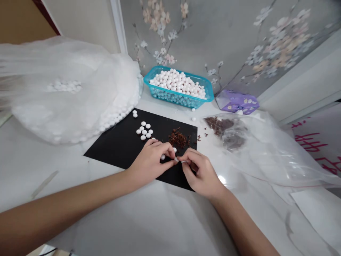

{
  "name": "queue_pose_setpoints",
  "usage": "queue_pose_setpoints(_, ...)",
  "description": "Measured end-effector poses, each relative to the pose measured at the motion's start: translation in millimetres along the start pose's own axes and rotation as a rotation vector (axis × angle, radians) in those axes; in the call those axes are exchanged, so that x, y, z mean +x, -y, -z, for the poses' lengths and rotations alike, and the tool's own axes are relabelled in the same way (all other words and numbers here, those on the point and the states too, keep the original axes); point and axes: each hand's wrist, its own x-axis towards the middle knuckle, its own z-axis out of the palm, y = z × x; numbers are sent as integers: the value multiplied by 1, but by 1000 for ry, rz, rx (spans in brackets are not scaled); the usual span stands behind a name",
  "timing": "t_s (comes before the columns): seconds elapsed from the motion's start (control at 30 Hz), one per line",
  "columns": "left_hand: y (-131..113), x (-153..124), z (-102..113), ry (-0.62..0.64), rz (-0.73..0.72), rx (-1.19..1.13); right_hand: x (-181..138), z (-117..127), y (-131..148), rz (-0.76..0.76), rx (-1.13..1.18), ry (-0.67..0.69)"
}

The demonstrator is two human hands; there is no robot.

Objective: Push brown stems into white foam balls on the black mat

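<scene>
Both my hands meet over the near right part of a black sheet [122,145] on the white table. My left hand [151,160] is closed in a pinch on a small white bead [162,156], with another white bead by its fingertips. My right hand [198,172] is curled, its fingertips pressed against the left hand's fingers; what it holds is too small to name. A cluster of several white beads [144,130] lies on the sheet beyond my left hand. A heap of small brown bits [179,138] sits just past my fingers.
A turquoise basket [207,96] full of white beads stands at the back. A large clear bag of white beads [69,92] fills the left. A clear plastic bag with brown bits [229,133] lies right, a purple bag [236,101] behind it.
</scene>
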Motion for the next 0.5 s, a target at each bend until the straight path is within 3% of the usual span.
queue_pose_setpoints(0.13, 1, -1, 0, -13, -14, 18, 3, 5, -3, -68, 112, 2)
queue_pose_setpoints(0.27, 0, -2, 0, -35, -25, 64, 6, 6, -11, -227, 262, -154)
queue_pose_setpoints(0.5, -6, -4, 3, -38, -84, 142, 11, -7, -17, -293, 94, -239)
